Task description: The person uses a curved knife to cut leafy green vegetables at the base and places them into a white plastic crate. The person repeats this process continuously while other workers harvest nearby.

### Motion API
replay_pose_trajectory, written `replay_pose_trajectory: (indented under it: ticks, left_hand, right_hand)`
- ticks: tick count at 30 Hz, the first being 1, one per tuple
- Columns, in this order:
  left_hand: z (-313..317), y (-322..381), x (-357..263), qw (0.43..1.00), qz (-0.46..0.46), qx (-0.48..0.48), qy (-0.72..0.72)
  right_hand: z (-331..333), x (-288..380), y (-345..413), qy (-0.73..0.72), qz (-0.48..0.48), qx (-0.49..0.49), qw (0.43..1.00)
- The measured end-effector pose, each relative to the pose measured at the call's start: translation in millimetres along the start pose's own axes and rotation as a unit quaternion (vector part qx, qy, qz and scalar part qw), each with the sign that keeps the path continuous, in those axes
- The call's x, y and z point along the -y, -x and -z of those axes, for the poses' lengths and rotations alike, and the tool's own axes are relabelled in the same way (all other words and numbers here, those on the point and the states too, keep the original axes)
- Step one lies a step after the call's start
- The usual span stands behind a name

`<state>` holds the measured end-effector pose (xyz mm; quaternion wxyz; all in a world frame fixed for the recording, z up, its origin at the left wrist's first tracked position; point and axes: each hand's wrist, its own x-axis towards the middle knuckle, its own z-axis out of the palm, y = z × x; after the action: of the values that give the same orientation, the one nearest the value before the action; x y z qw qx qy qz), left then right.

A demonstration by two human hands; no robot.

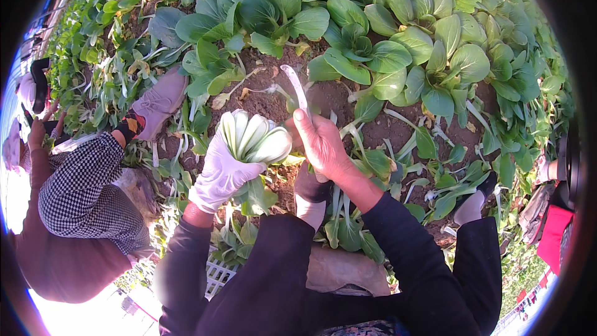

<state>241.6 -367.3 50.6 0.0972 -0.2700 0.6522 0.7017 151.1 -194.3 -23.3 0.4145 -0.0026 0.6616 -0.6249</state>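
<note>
My left hand (224,172), in a pale disposable glove, grips a head of bok choy (254,137) by its leaves. The pale stalk end points up and away from me, while the green leaves (256,196) hang below the glove. Beside it, my bare right hand (322,142) holds a knife with a narrow, slightly curved blade (296,84), its thumb extended along the tool. The blade points up and away, apart from the stalks. Fingers of the right hand are partly hidden behind the thumb and palm, close to the cut end.
Rooted bok choy (438,65) fills the bed ahead. Loose trimmed leaves (378,161) litter the soil (261,88). A white plastic crate (218,275) stands by my left leg. Close on the left sits another person (88,200), whose shoe (161,102) reaches into the bed.
</note>
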Motion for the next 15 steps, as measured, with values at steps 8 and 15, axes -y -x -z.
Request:
replay_pose_trajectory:
  ticks: [8,15]
  left_hand:
    - [87.9,-90.5,-29.2,0.856,-0.042,0.063,-0.511]
    - [93.6,-64.8,17.7,0.850,-0.047,-0.006,-0.524]
  right_hand:
    - [-35.2,-19.0,-68.8,0.267,0.096,0.041,0.958]
    - [-64.3,-39.9,-104.6,0.278,0.099,0.047,0.954]
